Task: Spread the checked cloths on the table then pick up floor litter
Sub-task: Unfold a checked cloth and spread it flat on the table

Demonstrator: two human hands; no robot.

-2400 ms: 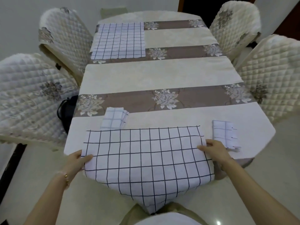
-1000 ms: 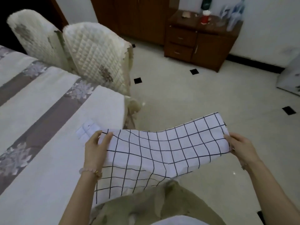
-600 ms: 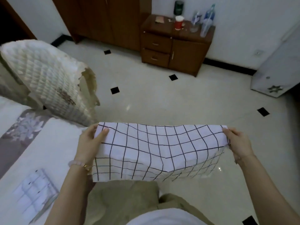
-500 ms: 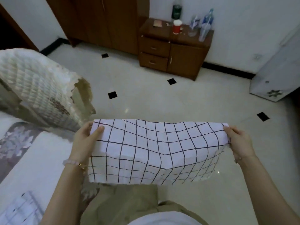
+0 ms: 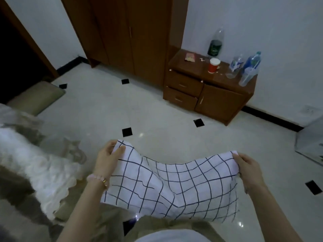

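White checked cloth (image 5: pixel 174 186) sags in the air over the tiled floor (image 5: pixel 157 116). The left hand (image 5: pixel 106 161) and right hand (image 5: pixel 248 170) each pinch a top corner in curled fingers. A chair (image 5: pixel 35 168) at left is blurred and cut off. A brown cabinet (image 5: pixel 209 91) carrying bottles (image 5: pixel 251 63) and a red cup (image 5: pixel 214 65) stands against the wall beside a wardrobe (image 5: pixel 132 35).

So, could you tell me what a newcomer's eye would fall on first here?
The checked cloth hangs mid-air in the lower centre, sagging between the left hand pinching its upper left corner and the right hand gripping its right edge. Behind it, against the white wall, a low brown cabinet carries a red cup and several plastic bottles.
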